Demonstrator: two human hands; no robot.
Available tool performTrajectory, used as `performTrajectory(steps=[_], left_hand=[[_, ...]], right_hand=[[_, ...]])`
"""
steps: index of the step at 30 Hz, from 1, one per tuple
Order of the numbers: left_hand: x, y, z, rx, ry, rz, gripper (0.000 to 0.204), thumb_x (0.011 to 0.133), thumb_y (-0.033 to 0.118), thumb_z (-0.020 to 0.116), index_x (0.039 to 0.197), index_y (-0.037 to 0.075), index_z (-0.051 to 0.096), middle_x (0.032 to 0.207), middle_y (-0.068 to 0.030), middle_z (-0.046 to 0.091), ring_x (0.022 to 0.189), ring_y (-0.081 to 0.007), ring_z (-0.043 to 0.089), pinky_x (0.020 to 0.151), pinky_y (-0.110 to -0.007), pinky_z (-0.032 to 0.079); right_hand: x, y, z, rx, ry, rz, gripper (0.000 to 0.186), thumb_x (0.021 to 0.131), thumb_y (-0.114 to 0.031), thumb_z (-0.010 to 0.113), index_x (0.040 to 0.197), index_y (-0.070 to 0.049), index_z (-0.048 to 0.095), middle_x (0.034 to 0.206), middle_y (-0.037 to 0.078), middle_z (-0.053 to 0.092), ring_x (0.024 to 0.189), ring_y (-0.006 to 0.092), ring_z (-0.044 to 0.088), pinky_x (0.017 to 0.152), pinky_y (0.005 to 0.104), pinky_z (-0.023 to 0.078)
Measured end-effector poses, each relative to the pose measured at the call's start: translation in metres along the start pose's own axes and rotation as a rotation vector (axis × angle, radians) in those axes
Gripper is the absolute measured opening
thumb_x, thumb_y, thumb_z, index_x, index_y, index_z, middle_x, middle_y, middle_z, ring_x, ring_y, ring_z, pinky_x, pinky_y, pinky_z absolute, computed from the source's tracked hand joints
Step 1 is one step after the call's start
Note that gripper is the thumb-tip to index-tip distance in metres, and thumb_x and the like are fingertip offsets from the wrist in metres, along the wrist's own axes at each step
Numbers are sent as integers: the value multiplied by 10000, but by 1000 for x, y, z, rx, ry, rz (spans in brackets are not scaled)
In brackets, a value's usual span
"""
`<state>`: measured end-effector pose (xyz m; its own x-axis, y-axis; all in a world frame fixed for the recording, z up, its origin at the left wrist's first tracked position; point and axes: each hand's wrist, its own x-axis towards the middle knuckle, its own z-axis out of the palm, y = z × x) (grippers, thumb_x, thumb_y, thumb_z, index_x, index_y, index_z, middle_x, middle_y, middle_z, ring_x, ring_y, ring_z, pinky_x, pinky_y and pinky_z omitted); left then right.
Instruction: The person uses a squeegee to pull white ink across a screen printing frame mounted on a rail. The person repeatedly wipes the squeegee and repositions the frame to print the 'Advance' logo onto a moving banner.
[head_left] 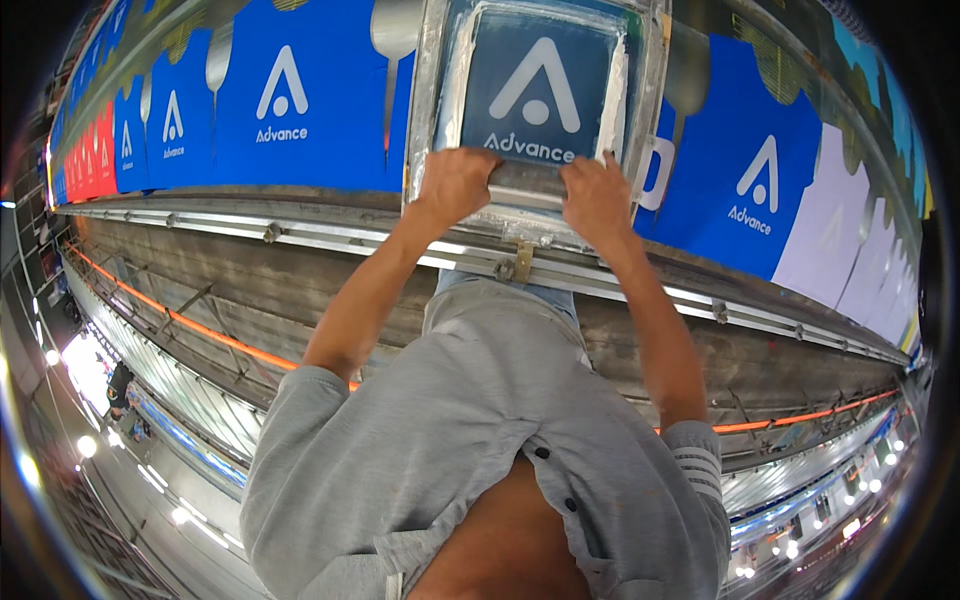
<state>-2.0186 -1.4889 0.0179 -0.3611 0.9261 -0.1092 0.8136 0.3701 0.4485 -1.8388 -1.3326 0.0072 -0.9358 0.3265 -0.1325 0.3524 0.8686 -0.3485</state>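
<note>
A metal-framed printing screen (540,75) with a dark mesh, a white logo and tape round its inner edges lies at the top centre. Across the lower part of the screen is a pale squeegee bar (527,182). My left hand (450,185) has its fingers curled over the bar's left end, and my right hand (600,195) over its right end, both close to the screen's lower edge.
Blue fabric pieces (270,90) with white prints line the long table left and right, with red pieces (92,155) far left and white ones (835,230) at right. A metal rail (700,308) runs along the near edge. A person (118,390) stands in the distant left aisle.
</note>
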Motion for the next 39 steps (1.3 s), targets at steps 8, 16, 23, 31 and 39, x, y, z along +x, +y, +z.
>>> performTrajectory(steps=[8, 16, 23, 31, 39], left_hand=[[71, -21, -26, 245, -249, -14, 325, 752, 142, 647, 1038, 225, 777, 851, -119, 733, 796, -314, 712, 704, -436, 577], [249, -78, -47, 347, -56, 13, 356, 729, 138, 606, 1033, 208, 777, 883, -133, 734, 850, -338, 710, 744, -465, 577], [171, -41, -39, 280, -124, -21, 379, 721, 131, 635, 1056, 244, 772, 833, -112, 732, 780, -311, 714, 701, -446, 569], [1, 7, -1, 25, 8, 4, 252, 741, 60, 657, 945, 144, 778, 896, -96, 745, 780, -276, 719, 658, -395, 570], [-30, 40, 37, 282, 96, 126, 355, 723, 51, 649, 1071, 54, 715, 1144, -116, 717, 1175, -312, 627, 1022, -445, 464]], right_hand=[[56, 29, -30, -43, -79, 1, 198, 766, -124, 596, 917, -73, 713, 903, 111, 699, 904, 294, 690, 958, 497, 476], [211, 110, -81, -60, 72, 33, 289, 736, -127, 612, 991, -70, 736, 962, 192, 718, 913, 389, 679, 850, 493, 530], [148, 86, -43, -77, 93, -51, 188, 762, -149, 675, 930, -87, 734, 935, 117, 701, 963, 302, 675, 1028, 503, 443], [-5, 5, 7, -35, 64, -19, 140, 777, -138, 685, 897, -70, 704, 887, 74, 655, 913, 248, 660, 1117, 555, 345], [-34, -23, -35, 326, 100, 58, 563, 790, -331, 813, 1252, -59, 643, 1252, 117, 632, 1189, 294, 571, 1121, 522, 341]])
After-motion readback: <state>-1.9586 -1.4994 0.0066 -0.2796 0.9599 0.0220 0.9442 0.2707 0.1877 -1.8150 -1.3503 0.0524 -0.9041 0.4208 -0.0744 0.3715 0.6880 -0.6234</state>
